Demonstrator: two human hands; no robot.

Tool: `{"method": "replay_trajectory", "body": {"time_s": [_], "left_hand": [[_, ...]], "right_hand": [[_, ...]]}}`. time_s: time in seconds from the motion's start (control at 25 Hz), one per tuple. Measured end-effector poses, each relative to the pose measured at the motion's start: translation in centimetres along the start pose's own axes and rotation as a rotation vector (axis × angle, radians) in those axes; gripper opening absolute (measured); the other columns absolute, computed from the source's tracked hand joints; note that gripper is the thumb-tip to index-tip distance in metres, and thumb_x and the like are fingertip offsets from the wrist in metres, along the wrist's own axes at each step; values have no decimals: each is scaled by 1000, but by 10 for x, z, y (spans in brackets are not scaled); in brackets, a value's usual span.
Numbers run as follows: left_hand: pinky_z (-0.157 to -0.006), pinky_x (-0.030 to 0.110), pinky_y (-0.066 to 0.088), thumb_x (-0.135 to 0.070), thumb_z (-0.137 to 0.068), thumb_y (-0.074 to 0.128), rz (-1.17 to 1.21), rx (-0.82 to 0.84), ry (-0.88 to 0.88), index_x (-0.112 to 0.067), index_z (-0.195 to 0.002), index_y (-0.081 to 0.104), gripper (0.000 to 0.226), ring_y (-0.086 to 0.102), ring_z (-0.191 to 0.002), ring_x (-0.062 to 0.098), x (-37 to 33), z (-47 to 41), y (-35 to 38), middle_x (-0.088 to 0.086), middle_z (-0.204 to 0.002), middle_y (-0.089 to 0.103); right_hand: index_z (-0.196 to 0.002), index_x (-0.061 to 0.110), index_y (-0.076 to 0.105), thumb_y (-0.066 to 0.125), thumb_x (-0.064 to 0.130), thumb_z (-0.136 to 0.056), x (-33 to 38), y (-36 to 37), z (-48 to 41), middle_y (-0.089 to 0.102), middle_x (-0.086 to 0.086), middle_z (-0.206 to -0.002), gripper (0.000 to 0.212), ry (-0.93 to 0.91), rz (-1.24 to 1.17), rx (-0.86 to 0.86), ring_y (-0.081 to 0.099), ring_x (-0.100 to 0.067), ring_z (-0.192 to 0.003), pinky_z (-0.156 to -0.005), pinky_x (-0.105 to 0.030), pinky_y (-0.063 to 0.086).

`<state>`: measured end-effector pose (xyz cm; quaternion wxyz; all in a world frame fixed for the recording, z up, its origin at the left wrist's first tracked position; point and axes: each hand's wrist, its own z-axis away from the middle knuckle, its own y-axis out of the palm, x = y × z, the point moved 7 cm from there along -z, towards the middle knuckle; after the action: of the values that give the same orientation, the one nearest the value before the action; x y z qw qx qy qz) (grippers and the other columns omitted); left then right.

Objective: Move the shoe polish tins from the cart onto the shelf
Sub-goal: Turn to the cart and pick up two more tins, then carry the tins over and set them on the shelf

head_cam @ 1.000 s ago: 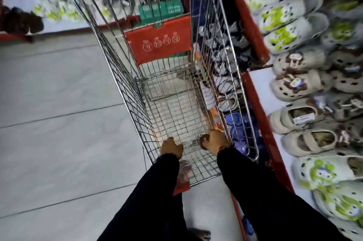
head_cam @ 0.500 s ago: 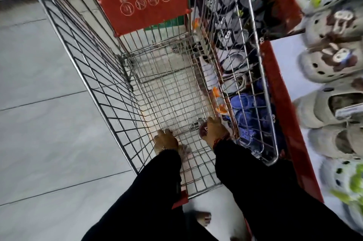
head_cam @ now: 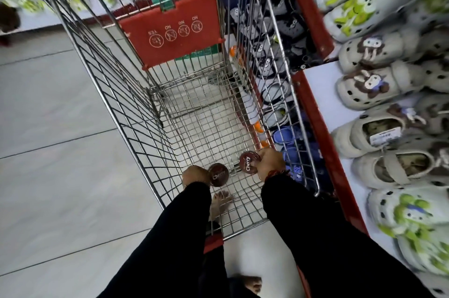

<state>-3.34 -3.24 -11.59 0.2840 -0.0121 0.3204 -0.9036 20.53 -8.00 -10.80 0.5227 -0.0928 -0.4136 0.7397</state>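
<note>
**Brown tins up off the cart floor**

Brown and round, two shoe polish tins now show their lids — each printed "Cherry" in white. Half a second ago they were barely visible under the hands, low against the wire bottom; now both are lifted and turned face-up toward the camera.

The left hand (head_cam: 194,174) is clamped on the left tin (head_cam: 218,174), gripping it at its left edge. The right hand (head_cam: 269,164) is clamped on the right tin (head_cam: 249,161), fingers closed around its right edge. Both tins sit inside the cart (head_cam: 136,108), near its closest end, just above the wire floor and a little apart from each other. Both arms wear black sleeves.

The view has also shifted: the red flap (head_cam: 173,33) with its round white pictograms sits lower in the frame than before, and more of the shelf (head_cam: 323,103) on the right is visible — pale clogs (head_cam: 369,84) with brown and green cartoon figures lie in rows on its white surface, behind a red edge. A bare foot shows through the cart's wire floor, on grey tiles.
</note>
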Motion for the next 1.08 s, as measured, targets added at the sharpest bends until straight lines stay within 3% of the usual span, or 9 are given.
{"method": "replay_trajectory", "body": {"time_s": [0.16,0.28,0.32,0.4,0.48,0.6,0.68,0.88,1.08], "left_hand": [[-89,30,55,-29,-87,66,281,-98,45,-8,-100,82,28,73,-105,28,-12,40,-28,19,-99,79],[-87,30,58,-35,-83,73,537,-153,150,-10,-99,82,31,76,-99,29,-21,76,-56,19,-95,80],[-86,29,57,-38,-82,74,600,-156,197,-10,-100,82,34,77,-96,28,-24,95,-67,19,-93,80],[-87,35,58,-47,-75,76,704,-177,255,-9,-99,82,46,77,-88,28,-28,105,-80,17,-85,81],[-88,42,60,-44,-70,79,830,-177,342,-5,-98,81,48,72,-73,24,-33,136,-100,10,-68,77],[-84,35,58,-22,-84,77,918,-152,467,2,-106,77,33,64,-67,17,-43,191,-129,11,-78,73],[-84,35,56,-22,-84,77,947,-113,558,1,-103,78,30,66,-68,17,-52,220,-140,11,-77,73],[-98,50,56,-31,-75,82,965,-8,768,-22,-78,79,10,74,-101,32,-82,318,-158,16,-95,79],[-62,14,61,-10,-88,73,938,174,1031,-3,-106,73,20,70,-75,24,-126,451,-148,12,-81,72]], "right_hand": [[-104,1,75,82,17,-75,2,-34,32,77,-17,-101,33,18,-288,-81,74,-28,-86,-74,-29,57],[-101,-4,70,76,6,-82,6,-65,69,71,-14,-85,23,2,-603,-129,64,-4,-50,-47,-15,51],[-103,-5,70,77,5,-81,8,-78,85,72,-14,-86,25,-30,-673,-145,66,-6,-55,-51,-17,55],[-102,-4,71,78,4,-79,15,-90,96,77,-18,-92,26,-55,-789,-157,75,-25,-76,-74,-40,65],[-97,0,69,77,3,-80,22,-121,132,77,-22,-95,19,-95,-913,-180,75,-32,-82,-81,-52,62],[-92,4,65,75,-1,-82,23,-170,187,74,-19,-89,15,-212,-1097,-201,72,-32,-82,-77,-43,62],[-104,-4,66,75,1,-82,20,-201,218,74,-20,-93,24,-293,-1169,-242,70,-29,-82,-71,-32,63],[-112,-3,65,73,1,-85,-13,-286,313,73,-21,-94,29,-452,-1310,-361,73,-19,-75,-61,-15,60],[-114,-2,65,74,3,-83,-80,-359,396,73,-13,-91,32,-524,-1350,-576,73,-4,-62,-60,-13,59]]}}
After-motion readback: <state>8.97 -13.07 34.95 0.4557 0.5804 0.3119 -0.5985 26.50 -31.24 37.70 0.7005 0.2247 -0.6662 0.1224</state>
